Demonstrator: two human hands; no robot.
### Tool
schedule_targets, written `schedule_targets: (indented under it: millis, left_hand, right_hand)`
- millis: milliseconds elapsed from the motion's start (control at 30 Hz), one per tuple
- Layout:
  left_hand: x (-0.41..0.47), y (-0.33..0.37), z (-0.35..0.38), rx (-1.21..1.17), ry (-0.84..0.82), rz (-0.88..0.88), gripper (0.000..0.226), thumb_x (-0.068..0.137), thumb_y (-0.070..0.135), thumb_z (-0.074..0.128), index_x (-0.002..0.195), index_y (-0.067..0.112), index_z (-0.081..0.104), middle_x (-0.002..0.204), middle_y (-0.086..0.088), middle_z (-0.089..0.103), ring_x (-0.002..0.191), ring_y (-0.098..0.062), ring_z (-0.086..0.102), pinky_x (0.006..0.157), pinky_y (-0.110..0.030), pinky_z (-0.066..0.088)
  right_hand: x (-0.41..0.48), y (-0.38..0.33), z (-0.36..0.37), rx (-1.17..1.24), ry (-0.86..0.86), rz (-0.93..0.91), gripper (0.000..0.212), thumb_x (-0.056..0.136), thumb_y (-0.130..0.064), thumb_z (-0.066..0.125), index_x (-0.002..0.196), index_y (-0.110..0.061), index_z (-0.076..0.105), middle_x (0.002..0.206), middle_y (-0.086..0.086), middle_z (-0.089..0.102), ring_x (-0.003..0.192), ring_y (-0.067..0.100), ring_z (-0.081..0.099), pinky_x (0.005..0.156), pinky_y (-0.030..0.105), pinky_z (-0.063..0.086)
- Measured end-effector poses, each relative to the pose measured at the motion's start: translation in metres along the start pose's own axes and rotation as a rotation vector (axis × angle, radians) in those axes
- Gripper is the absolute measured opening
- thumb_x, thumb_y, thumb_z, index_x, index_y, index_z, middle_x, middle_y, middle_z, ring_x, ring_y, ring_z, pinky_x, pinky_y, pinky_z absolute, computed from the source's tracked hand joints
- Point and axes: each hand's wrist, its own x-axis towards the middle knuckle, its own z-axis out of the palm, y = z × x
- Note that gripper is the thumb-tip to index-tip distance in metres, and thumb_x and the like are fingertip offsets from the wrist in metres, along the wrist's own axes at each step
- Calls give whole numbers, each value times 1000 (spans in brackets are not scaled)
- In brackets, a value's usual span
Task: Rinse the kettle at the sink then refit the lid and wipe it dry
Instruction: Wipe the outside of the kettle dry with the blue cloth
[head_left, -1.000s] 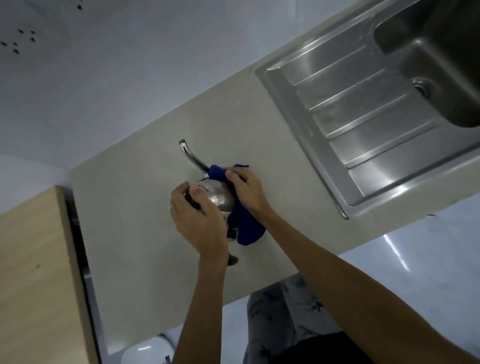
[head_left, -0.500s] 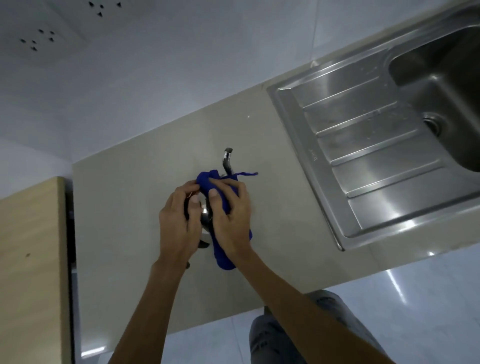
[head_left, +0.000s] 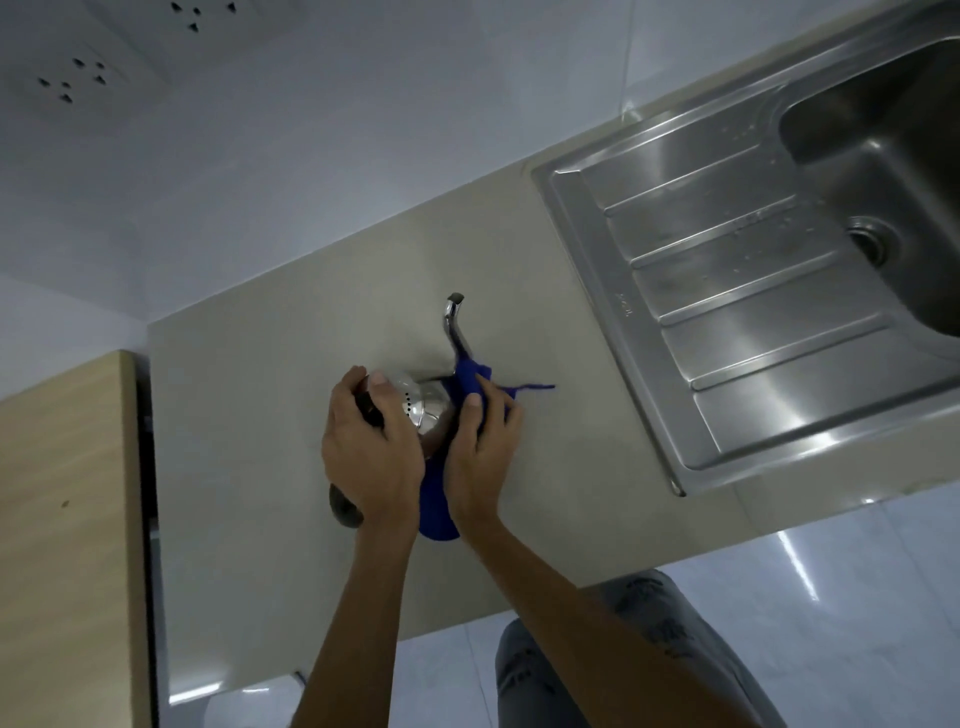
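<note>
A small shiny steel kettle (head_left: 423, 402) with a long thin spout (head_left: 453, 325) stands on the beige counter (head_left: 249, 415), its lid on. My left hand (head_left: 371, 454) grips its black handle from above on the left side. My right hand (head_left: 480, 447) presses a blue cloth (head_left: 470, 379) against the kettle's right side, near the base of the spout. The cloth's lower end hangs out below my right palm. The spout points away from me, toward the wall.
A steel sink (head_left: 878, 156) with a ribbed draining board (head_left: 727, 291) lies at the right, water drops on it. A wooden cabinet top (head_left: 67, 519) sits at the left. Wall sockets (head_left: 78, 78) are at the upper left. The counter's front edge is close to my legs.
My right hand has slid the cloth from the top of the kettle to its right side, uncovering the shiny lid. The spout has swung from pointing left to pointing away.
</note>
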Motion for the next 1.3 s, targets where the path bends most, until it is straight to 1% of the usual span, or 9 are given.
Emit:
schedule_targets:
  millis: [67, 233, 333, 500, 667, 833, 1100, 1200, 1300]
  left_hand:
    - [0, -1, 2, 13, 20, 25, 53, 97, 49, 37, 119, 11, 67, 102, -9, 76, 90, -27, 72, 77, -45, 58]
    - [12, -7, 1, 7, -28, 151, 47, 97, 39, 40, 116, 7, 69, 99, -13, 77, 86, -31, 72, 74, -46, 58]
    - [23, -13, -1, -42, -90, 227, 42, 97, 35, 44, 113, 7, 71, 86, -14, 75, 74, -31, 69, 66, -45, 57]
    - [42, -23, -4, -163, -293, 365, 39, 99, 29, 46, 116, 4, 70, 70, -4, 63, 57, -19, 58, 56, -38, 51]
    - [52, -18, -11, -218, -553, 560, 40, 93, 19, 45, 117, -2, 69, 95, -3, 73, 83, -3, 66, 78, -24, 51]
    - [36, -12, -19, -42, -561, 535, 44, 93, 26, 40, 128, 10, 62, 135, -3, 65, 120, -23, 64, 117, -48, 37]
    - [-4, 9, 2, 13, -204, -49, 70, 90, 58, 29, 143, 18, 51, 161, -7, 38, 155, -32, 12, 124, -56, 16]
    - [-2, 7, 3, -83, -186, -34, 68, 88, 52, 29, 140, 18, 54, 156, -1, 45, 155, -27, 12, 123, -44, 21]
    - [10, 2, -3, -95, -259, 71, 59, 90, 45, 33, 137, 17, 56, 154, -2, 48, 155, -26, 16, 116, -23, 16]
  right_hand:
    - [5, 2, -1, 42, 20, 203, 36, 102, -39, 40, 132, -24, 55, 125, -4, 47, 118, 16, 49, 107, 44, 44]
    - [-21, -5, 0, 1, -61, -85, 44, 102, -45, 36, 135, -21, 52, 135, -2, 44, 124, 13, 48, 105, 24, 41]
    - [-1, 12, -14, -22, -45, 120, 32, 106, -29, 37, 130, -16, 54, 129, 8, 51, 104, -7, 51, 88, 7, 40]
    - [52, 10, -58, -7, -58, 84, 21, 104, -30, 42, 114, -21, 59, 114, 5, 64, 103, 21, 62, 90, 37, 50]
    - [113, -16, -89, 32, -136, -17, 34, 101, -38, 45, 125, -22, 62, 114, 7, 69, 100, 25, 66, 87, 44, 53]
    - [138, -34, -68, -71, -432, -51, 31, 102, -32, 49, 129, -23, 62, 117, 2, 71, 102, 22, 69, 94, 47, 56]
    - [123, -44, -13, -216, -787, -91, 33, 102, -35, 49, 127, -21, 65, 122, -1, 68, 108, 13, 65, 100, 37, 53]
    - [119, -47, -15, -160, -863, 128, 39, 101, -39, 40, 104, -17, 72, 92, 3, 72, 80, 13, 67, 82, 32, 52]
    - [123, -40, -26, -59, -927, 266, 38, 103, -31, 33, 116, -21, 68, 97, 5, 72, 84, 21, 69, 84, 33, 54]
